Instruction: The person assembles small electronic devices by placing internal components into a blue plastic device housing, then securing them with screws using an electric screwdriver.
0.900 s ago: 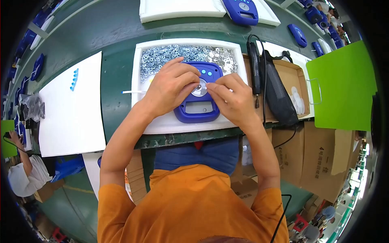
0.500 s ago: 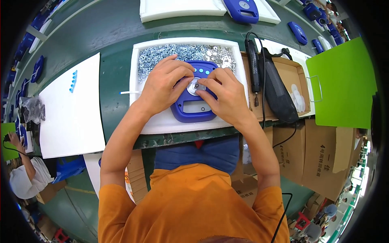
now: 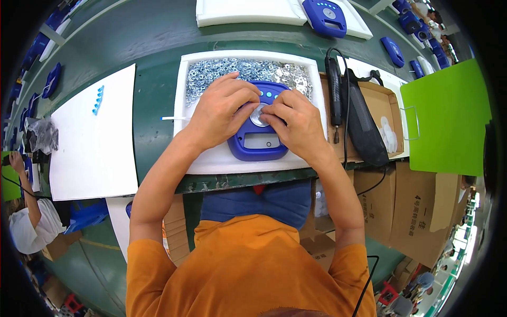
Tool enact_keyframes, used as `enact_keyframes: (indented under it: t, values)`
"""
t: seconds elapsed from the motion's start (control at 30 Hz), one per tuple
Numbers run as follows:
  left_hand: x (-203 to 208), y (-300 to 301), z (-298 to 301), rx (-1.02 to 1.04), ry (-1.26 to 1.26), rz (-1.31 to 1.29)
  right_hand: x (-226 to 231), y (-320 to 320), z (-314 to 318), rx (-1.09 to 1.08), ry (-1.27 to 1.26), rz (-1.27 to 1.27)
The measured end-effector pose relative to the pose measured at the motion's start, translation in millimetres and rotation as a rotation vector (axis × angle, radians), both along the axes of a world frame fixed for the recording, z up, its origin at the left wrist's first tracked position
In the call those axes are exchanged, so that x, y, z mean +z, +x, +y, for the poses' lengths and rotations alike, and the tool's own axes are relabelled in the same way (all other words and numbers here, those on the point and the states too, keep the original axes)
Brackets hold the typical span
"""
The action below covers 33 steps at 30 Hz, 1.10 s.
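A blue plastic housing with a round silver disc and a row of light-blue dots lies in a white foam tray. My left hand bends over the housing's left side, thumb and forefinger closed together at the disc's edge. From the right, my right hand pinches at the middle of the disc; its fingertips cover whatever they hold. Silvery nuts fill the tray's far part, with flat washers at its far right.
Right of the tray, a black electric screwdriver and a black pouch lie over a cardboard box. A white board bearing small blue pieces lies left. Another blue housing rests on foam at the far side.
The whole view has shifted slightly. My right fingertips have closed in over the disc's middle, hiding the small round piece that showed there. The left hand keeps nearly the same pose.
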<state>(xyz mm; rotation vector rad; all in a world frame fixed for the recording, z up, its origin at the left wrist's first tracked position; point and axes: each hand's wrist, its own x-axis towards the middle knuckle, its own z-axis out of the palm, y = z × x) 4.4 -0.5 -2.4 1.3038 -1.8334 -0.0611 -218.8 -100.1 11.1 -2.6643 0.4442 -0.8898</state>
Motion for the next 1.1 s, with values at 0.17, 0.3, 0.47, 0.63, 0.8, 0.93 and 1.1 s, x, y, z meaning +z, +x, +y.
enact_keyframes:
  t: [0.17,0.3,0.47,0.63,0.8,0.93,1.1]
  values:
    - [-2,1,-2,0.004,-0.031,-0.001,6,0,6,0.01,-0.029,0.033]
    - [-1,0,-2,-0.001,-0.035,-0.006,1,0,1,0.006,-0.058,0.016]
    - [0,2,0,-0.007,0.006,0.004,0,-4,-11,-0.066,0.072,-0.09]
    - [1,2,0,-0.007,0.018,0.004,11,-15,-18,-0.153,0.352,-0.085]
    - [1,1,-1,-0.01,0.022,0.005,8,-18,-15,-0.107,0.384,-0.079]
    - [-2,1,-2,0.0,-0.004,-0.004,-2,-3,-2,-0.086,0.212,-0.1]
    - [-2,2,-2,0.01,-0.037,-0.004,-1,-1,-4,-0.016,-0.014,-0.055]
